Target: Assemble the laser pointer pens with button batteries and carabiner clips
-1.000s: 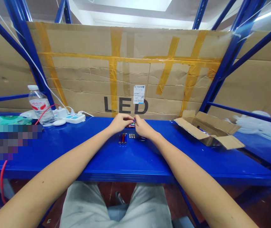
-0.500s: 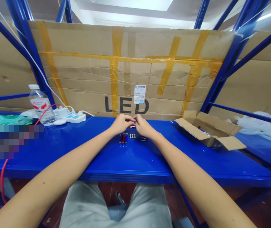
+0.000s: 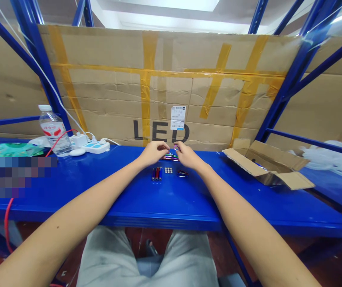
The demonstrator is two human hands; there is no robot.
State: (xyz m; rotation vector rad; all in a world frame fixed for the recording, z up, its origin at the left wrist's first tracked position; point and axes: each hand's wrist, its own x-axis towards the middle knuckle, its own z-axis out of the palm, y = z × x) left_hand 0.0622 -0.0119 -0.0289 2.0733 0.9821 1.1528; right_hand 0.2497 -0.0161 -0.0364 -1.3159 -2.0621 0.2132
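My left hand (image 3: pixel 153 152) is curled over the left end of a small stack of shiny coloured tubes (image 3: pixel 171 157), green and red among them. Its thumb and fingertips are close together, and what they hold, if anything, is hidden. My right hand (image 3: pixel 188 154) pinches a small purple loop, seemingly a carabiner (image 3: pixel 176 147), above the right end of the tubes. Closer to me, three small metallic tubes (image 3: pixel 157 173), blue and red, lie side by side. Beside them several silver button-like pieces (image 3: pixel 168 170) stand in neat rows. Red and blue carabiners (image 3: pixel 182 173) lie below my right hand.
An open cardboard box (image 3: pixel 266 163) with something blue inside stands to the right. On the left are a water bottle (image 3: pixel 55 133), a white power strip (image 3: pixel 96 147) and a green packet (image 3: pixel 15 150). A large taped cardboard sheet (image 3: pixel 113 95) closes off the back.
My hands, together half a second ago, have moved apart. The purple loop now shows in my right hand, and more of the coloured tubes between the hands is visible.
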